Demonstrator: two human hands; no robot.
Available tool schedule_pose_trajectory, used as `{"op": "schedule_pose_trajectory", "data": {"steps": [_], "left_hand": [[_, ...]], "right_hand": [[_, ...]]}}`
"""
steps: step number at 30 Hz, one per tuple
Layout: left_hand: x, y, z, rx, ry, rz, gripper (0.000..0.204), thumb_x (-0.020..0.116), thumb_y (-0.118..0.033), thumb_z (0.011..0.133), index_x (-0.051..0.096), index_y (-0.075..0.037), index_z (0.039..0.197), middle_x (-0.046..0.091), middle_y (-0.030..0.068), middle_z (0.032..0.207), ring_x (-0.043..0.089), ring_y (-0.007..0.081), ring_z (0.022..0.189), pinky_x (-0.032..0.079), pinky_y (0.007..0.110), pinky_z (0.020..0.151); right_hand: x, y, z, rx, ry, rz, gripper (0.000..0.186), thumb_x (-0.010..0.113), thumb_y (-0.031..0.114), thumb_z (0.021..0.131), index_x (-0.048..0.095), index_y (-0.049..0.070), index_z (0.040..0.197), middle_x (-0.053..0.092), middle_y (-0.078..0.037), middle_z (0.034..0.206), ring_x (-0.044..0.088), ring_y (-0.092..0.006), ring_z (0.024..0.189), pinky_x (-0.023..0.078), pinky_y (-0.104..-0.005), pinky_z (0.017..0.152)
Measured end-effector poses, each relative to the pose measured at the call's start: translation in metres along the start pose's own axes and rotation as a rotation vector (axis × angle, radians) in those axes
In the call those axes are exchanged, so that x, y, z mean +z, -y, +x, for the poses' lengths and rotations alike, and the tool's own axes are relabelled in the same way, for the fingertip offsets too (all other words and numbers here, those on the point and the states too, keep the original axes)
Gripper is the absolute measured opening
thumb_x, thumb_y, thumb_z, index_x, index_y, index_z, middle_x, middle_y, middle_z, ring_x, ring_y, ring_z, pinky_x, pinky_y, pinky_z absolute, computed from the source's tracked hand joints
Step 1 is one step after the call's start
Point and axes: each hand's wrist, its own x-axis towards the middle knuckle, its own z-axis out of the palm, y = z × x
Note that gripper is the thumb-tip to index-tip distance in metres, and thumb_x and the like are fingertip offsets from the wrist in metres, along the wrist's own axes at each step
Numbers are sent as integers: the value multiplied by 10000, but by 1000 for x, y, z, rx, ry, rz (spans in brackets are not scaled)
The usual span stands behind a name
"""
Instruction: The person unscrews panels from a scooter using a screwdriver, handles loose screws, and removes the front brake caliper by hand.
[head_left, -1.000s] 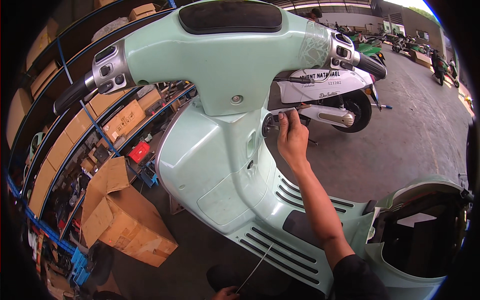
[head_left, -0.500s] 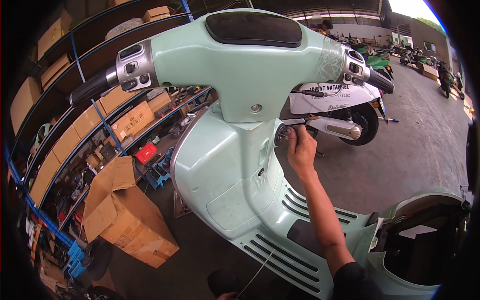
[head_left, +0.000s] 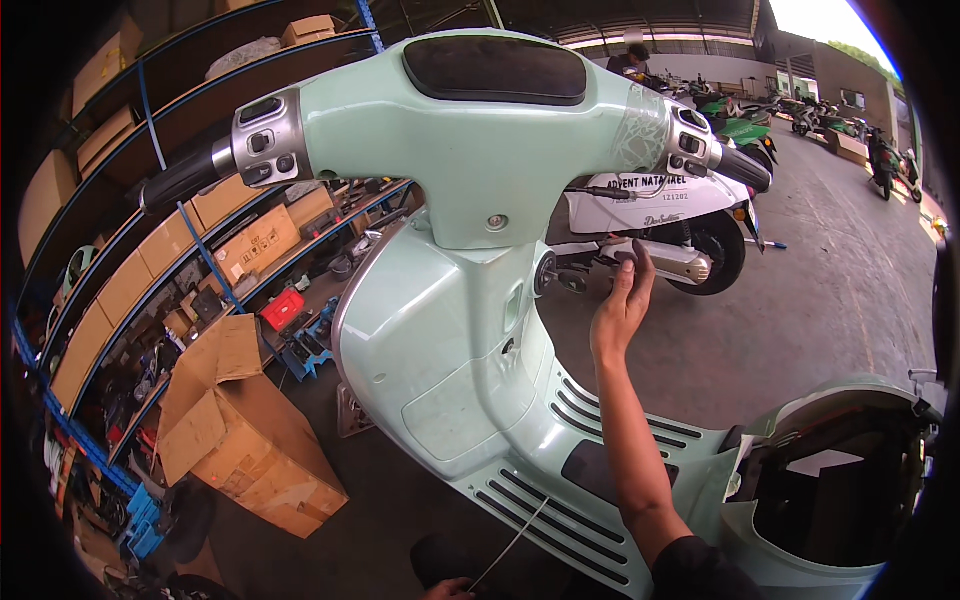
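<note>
"Handling that small dark key [head_left: 572, 284] well: how?"

"Probably best pinched squarely, without sideways force. It sits in the round black lock [head_left: 545, 272] on the glossy pale-green scooter [head_left: 420, 310]."

"And the hands?"

"Right hand [head_left: 622, 308] released, near the key it pinched a moment earlier; left hand [head_left: 449, 590] grasps a thin silver rod [head_left: 512, 545]."

Scooter [head_left: 440, 330] centre. Shelving [head_left: 152, 125] far left; carton [head_left: 265, 450] near left, between shelving and scooter. Second scooter [head_left: 597, 212] behind, far right. Key [head_left: 572, 284] in lock [head_left: 545, 273], right hand [head_left: 623, 308] just right, apart.
</note>
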Motion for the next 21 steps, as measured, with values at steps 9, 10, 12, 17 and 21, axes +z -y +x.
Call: {"op": "schedule_pose_trajectory", "data": {"steps": [9,10,12,17,21], "left_hand": [[5,-8,-20,-60,-31,-106,545,640,-241,928,454,-12,1386,593,59,814,533,132,627,416,304,503],[6,-16,-28,-82,-32,-148,555,646,-248,925,452,-6,1386,587,60,816,530,132,628,413,304,502],[-4,19,-21,-70,-52,-81,566,652,-256,923,453,0,1386,610,84,896,568,160,720,455,323,572],[-1,4,-8,-30,0,99,605,670,-281,911,451,19,1389,609,159,1202,591,258,1067,497,388,868],[-13,49,-2,-71,-25,80,625,678,-292,906,448,31,1388,536,181,1340,514,286,1215,428,400,1000]], "right_hand": [[-4,-6,-12,118,323,-194,265,662,207,930,669,-39,1029,658,-50,739,581,-87,613,479,-242,576],[-3,-7,-14,143,365,-175,268,663,213,930,670,-36,1030,655,-48,736,578,-86,610,479,-244,571],[4,-14,-20,107,347,-164,253,648,199,939,668,-40,1019,634,-32,720,565,-83,606,474,-245,559],[13,-18,-28,31,182,-162,216,633,135,926,655,-63,1008,686,-101,762,614,-112,654,485,-260,593],[19,-21,-34,50,247,-118,207,614,126,942,648,-59,1029,663,-67,776,589,-92,666,475,-239,597]]}}
